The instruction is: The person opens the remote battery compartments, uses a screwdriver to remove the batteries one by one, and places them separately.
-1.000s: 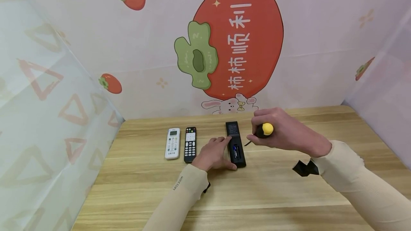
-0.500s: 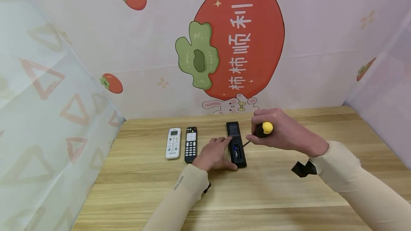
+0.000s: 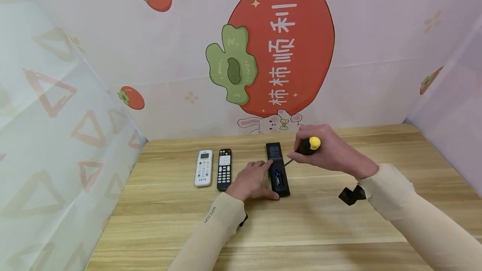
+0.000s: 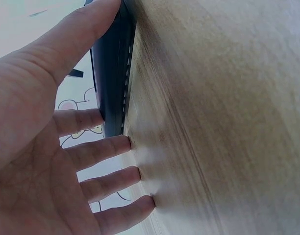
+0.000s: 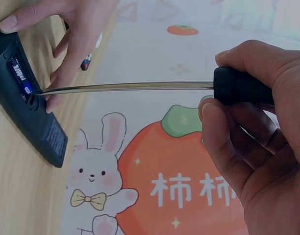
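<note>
A black remote control (image 3: 278,170) lies back side up on the table, its battery compartment uncovered with a blue battery (image 5: 20,77) inside. My left hand (image 3: 253,182) touches it: the thumb is at its near end and the index fingertip at its left side. In the left wrist view the other fingers are extended, their tips at the tabletop. My right hand (image 3: 323,149) grips the black-and-yellow handle of a screwdriver (image 5: 140,87). Its metal shaft slants down to the remote, and in the right wrist view the tip is at the compartment's edge, beside the battery's end.
Left of my left hand lie a black remote with white buttons (image 3: 224,170) and a white remote with a small display (image 3: 203,168), both face up. The wooden table (image 3: 162,221) meets a printed backdrop (image 3: 180,62) behind. Black pieces sit by both wrists.
The screwdriver's tip has moved from beside the black remote to its compartment. My right hand has shifted slightly left and up. My left hand stays in place on the remote.
</note>
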The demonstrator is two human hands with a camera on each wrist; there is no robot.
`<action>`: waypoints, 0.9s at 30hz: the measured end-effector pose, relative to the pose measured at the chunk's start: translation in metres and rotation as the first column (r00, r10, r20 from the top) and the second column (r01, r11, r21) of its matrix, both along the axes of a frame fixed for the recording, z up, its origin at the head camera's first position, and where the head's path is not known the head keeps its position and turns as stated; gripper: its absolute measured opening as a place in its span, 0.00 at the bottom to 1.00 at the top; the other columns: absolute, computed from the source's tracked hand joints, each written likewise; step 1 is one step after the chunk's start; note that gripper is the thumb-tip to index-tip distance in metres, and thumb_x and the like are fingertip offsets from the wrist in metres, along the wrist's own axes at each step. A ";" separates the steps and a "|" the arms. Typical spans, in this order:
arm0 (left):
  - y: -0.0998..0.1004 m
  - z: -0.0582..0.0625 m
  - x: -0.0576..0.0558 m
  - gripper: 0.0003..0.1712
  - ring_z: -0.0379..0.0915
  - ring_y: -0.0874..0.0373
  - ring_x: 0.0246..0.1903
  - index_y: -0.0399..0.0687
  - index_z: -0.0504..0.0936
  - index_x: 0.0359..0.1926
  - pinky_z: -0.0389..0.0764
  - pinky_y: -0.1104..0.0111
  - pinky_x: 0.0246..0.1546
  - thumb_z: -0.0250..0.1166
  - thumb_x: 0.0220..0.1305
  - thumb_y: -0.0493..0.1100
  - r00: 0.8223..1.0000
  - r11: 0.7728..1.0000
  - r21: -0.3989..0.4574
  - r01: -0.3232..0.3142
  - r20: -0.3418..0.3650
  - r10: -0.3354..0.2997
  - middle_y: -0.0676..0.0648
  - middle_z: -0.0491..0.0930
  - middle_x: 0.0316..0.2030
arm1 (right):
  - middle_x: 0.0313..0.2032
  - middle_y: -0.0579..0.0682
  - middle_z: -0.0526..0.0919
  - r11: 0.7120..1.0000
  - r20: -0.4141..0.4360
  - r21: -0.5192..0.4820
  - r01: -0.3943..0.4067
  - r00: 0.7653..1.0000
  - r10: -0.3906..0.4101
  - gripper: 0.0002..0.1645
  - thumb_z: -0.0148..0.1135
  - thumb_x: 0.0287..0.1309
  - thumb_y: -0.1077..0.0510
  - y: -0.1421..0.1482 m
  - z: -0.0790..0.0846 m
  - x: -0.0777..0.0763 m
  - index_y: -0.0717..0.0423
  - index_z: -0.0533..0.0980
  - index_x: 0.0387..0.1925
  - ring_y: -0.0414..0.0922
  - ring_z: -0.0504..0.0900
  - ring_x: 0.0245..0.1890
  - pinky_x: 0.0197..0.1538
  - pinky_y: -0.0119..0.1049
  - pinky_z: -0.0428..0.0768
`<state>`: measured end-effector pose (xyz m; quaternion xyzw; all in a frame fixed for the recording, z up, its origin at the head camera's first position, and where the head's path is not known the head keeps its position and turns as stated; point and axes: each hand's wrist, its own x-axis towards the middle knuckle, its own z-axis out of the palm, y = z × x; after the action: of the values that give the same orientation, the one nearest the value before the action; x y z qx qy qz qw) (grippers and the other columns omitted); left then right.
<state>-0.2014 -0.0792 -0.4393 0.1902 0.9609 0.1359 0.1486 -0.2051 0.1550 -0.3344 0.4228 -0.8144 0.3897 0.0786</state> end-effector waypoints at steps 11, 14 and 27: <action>0.000 0.000 -0.001 0.63 0.59 0.44 0.72 0.56 0.58 0.80 0.70 0.49 0.66 0.76 0.49 0.70 1.000 1.000 -0.018 0.010 -0.012 -0.010 0.45 0.65 0.73 | 0.28 0.36 0.79 1.000 0.041 0.002 0.017 0.999 -0.017 0.13 0.78 0.54 0.56 -0.001 -0.004 -0.003 0.38 0.80 0.28 0.37 0.80 0.28 0.33 0.33 0.82; 0.000 0.000 -0.001 0.63 0.59 0.44 0.71 0.55 0.58 0.79 0.69 0.50 0.66 0.76 0.49 0.70 1.000 1.000 -0.021 0.014 -0.014 -0.014 0.45 0.65 0.73 | 0.29 0.36 0.79 1.000 0.049 0.006 0.018 0.999 -0.019 0.12 0.78 0.54 0.56 -0.001 -0.004 -0.004 0.38 0.80 0.28 0.38 0.80 0.28 0.33 0.34 0.82; 0.001 0.001 0.000 0.62 0.59 0.43 0.72 0.54 0.58 0.79 0.69 0.48 0.66 0.77 0.49 0.69 1.000 1.000 -0.009 0.006 -0.006 -0.007 0.44 0.65 0.73 | 0.29 0.36 0.79 1.000 0.061 0.017 0.017 0.998 -0.018 0.13 0.79 0.53 0.59 -0.003 -0.006 -0.006 0.39 0.81 0.28 0.38 0.80 0.28 0.34 0.34 0.83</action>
<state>-0.2019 -0.0781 -0.4381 0.1931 0.9613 0.1307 0.1469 -0.2107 0.1520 -0.3399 0.4043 -0.8232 0.3951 0.0536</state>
